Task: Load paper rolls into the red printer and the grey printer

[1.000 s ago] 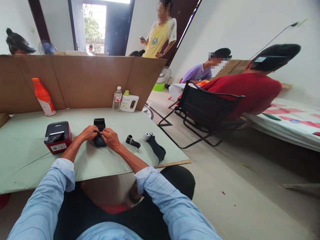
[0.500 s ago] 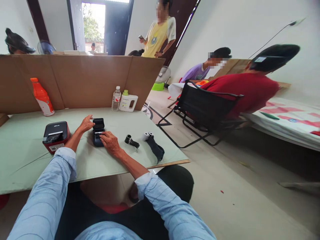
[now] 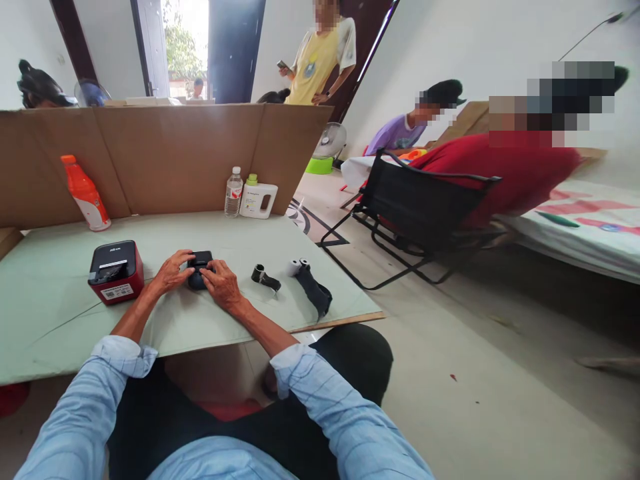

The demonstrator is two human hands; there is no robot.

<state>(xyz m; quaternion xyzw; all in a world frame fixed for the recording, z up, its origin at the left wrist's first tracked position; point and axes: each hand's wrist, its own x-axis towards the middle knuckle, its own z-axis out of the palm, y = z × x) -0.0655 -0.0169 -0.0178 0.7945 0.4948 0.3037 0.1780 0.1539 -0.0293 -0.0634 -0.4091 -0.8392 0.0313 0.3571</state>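
Observation:
A small black portable printer (image 3: 197, 282) sits on the table between my hands, its lid (image 3: 201, 256) lowered over the body. My left hand (image 3: 173, 272) grips its left side, fingers on the lid's edge. From the right, my right hand (image 3: 221, 283) has its fingertips on the front and right of the printer; the fingers hide part of it. A larger red and black printer (image 3: 116, 272) stands left of my left hand. Right of my right hand lie a small black ribbon roll (image 3: 265, 277) and a longer loose black ribbon (image 3: 314, 293) on white-ended rolls.
A cardboard screen (image 3: 175, 160) borders the table's (image 3: 45, 307) far side. Against it stand an orange bottle (image 3: 86, 195), a water bottle (image 3: 233, 193) and a white jug (image 3: 258, 200). A black folding chair (image 3: 425, 200) with a person in red is on the right.
The printer's raised lid has come down over the body. My left hand has moved lower, onto the printer's left side; my right hand stays on its right.

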